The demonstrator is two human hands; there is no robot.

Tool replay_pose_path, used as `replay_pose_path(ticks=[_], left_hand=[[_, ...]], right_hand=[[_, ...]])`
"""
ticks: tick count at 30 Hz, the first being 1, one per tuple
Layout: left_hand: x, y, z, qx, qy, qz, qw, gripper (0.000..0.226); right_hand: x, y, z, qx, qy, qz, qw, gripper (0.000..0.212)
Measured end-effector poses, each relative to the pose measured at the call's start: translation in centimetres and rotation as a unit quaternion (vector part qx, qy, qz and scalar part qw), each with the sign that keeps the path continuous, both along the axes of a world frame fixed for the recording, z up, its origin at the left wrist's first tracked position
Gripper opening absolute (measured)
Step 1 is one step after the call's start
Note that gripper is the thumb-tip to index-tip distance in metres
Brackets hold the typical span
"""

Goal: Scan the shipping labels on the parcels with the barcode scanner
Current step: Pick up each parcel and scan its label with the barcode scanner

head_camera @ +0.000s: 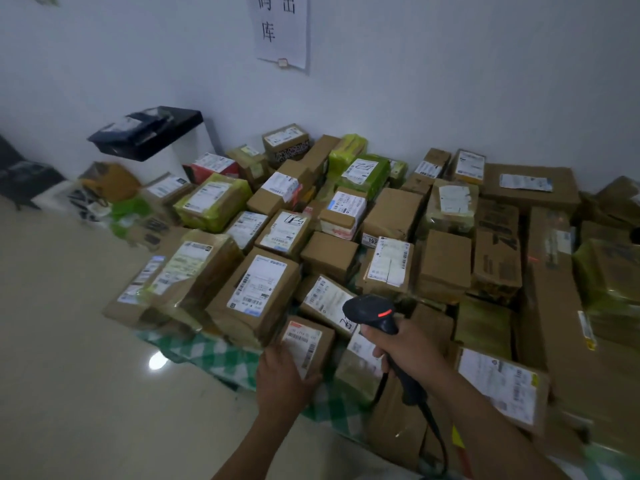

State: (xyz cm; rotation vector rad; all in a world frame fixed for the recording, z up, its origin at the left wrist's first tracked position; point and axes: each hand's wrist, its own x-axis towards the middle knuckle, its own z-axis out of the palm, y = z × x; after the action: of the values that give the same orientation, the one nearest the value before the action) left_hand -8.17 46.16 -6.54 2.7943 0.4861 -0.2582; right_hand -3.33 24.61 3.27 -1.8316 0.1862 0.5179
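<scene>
Head view. Print on every shipping label is blurred and unreadable; parcels (381, 216) at the right are cut off by the frame, and both forearms leave it at the bottom. Scanner window faces away and is hidden. The left hand (282, 374) covers the near part of the label (300, 336) on a small parcel (320, 344), gripping its near end, fingers on top and thumb at the near side. The right hand (403, 344) is wrapped round the handle of the barcode scanner (372, 311), just right of that parcel. Its long axis runs from lower right to upper left, head pointing away over the pile; its cable (437, 433) drops out of frame. Parcels lie packed, touching, on a green checked cloth (214, 351) against the wall (450, 81); bare floor (86, 341) lies left of the pile.
</scene>
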Motion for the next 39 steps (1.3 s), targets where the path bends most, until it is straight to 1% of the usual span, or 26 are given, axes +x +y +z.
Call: replay_pose_path(ticks=[2,5,8,12,15,16,18,19,20,21,22,23,25,26,28,29,31,33,35,37,39], left_hand=[[-1.0,0.7,-0.7,0.023,0.03,-0.001,0.999,0.113],[-1.4,1.1,-0.9,-0.005,0.04,0.042,0.998,0.128],[-1.6,1.6,-0.7,-0.071,0.032,0.046,0.996,0.129],[-2.9,2.0,0.9,-0.166,-0.024,0.055,0.984,0.128],[-4.2,2.4,2.5,-0.24,-0.063,0.054,0.967,0.128],[-4.4,2.5,2.9,-0.267,-0.074,0.054,0.959,0.128],[-4.7,2.8,3.9,-0.336,-0.093,0.062,0.935,0.127],[-4.7,2.9,4.3,-0.37,-0.105,0.065,0.921,0.12],[-4.6,3.1,4.8,-0.394,-0.117,0.062,0.909,0.108],[-4.5,3.3,5.3,-0.405,-0.128,0.051,0.904,0.093],[-4.4,3.5,5.7,-0.417,-0.139,0.04,0.897,0.08],[-4.2,3.8,6.1,-0.433,-0.15,0.033,0.888,0.074],[-3.8,4.4,7.0,-0.472,-0.149,0.023,0.869,0.073],[-3.6,4.7,7.5,-0.508,-0.138,0.016,0.85,0.073],[-3.2,4.9,8.5,-0.596,-0.112,0.011,0.795,0.073],[-3.0,5.0,8.9,-0.616,-0.111,0.009,0.78,0.073],[-2.6,5.2,9.7,-0.615,-0.133,0.013,0.777,0.068],[-2.1,5.8,10.7,-0.6,-0.16,0.036,0.783,0.063],[-1.6,6.8,11.6,-0.576,-0.188,0.061,0.793,0.059],[-1.2,8.0,12.5,-0.546,-0.222,0.074,0.804,0.056],[-0.8,9.2,13.2,-0.516,-0.248,0.074,0.817,0.054]], right_hand=[[-1.0,0.9,-0.3,-0.016,0.011,0.002,1.0,0.025],[-2.2,1.8,-0.6,-0.023,0.017,-0.008,1.0,0.031],[-3.2,2.6,-0.8,-0.012,0.023,-0.031,0.999,0.034],[-4.2,3.6,-0.7,0.024,0.033,-0.078,0.996,0.037],[-4.4,4.8,-0.6,0.038,0.048,-0.121,0.991,0.035],[-4.5,5.2,-0.4,0.048,0.048,-0.134,0.989,0.034],[-4.8,5.9,0.1,0.106,0.043,-0.155,0.981,0.025],[-5.0,6.3,0.5,0.142,0.041,-0.164,0.975,0.019],[-5.3,6.5,0.9,0.17,0.036,-0.171,0.97,0.013],[-5.6,6.6,1.2,0.19,0.026,-0.181,0.964,0.013],[-5.7,6.6,1.3,0.211,0.014,-0.193,0.958,0.019],[-5.8,6.5,1.4,0.238,0.002,-0.209,0.949,0.026],[-5.9,6.2,1.7,0.289,-0.009,-0.23,0.929,0.04],[-6.0,6.0,2.0,0.303,-0.016,-0.231,0.925,0.044],[-6.1,5.6,2.6,0.31,-0.038,-0.216,0.925,0.046],[-6.2,5.5,2.9,0.303,-0.048,-0.206,0.929,0.046],[-6.2,5.2,3.7,0.274,-0.065,-0.177,0.943,0.047],[-6.3,4.7,4.4,0.218,-0.083,-0.124,0.964,0.045],[-6.4,4.1,5.1,0.149,-0.107,-0.066,0.981,0.027],[-6.5,3.4,5.7,0.084,-0.123,-0.016,0.989,0.012],[-6.6,2.6,6.3,0.024,-0.128,0.026,0.991,0.011]])
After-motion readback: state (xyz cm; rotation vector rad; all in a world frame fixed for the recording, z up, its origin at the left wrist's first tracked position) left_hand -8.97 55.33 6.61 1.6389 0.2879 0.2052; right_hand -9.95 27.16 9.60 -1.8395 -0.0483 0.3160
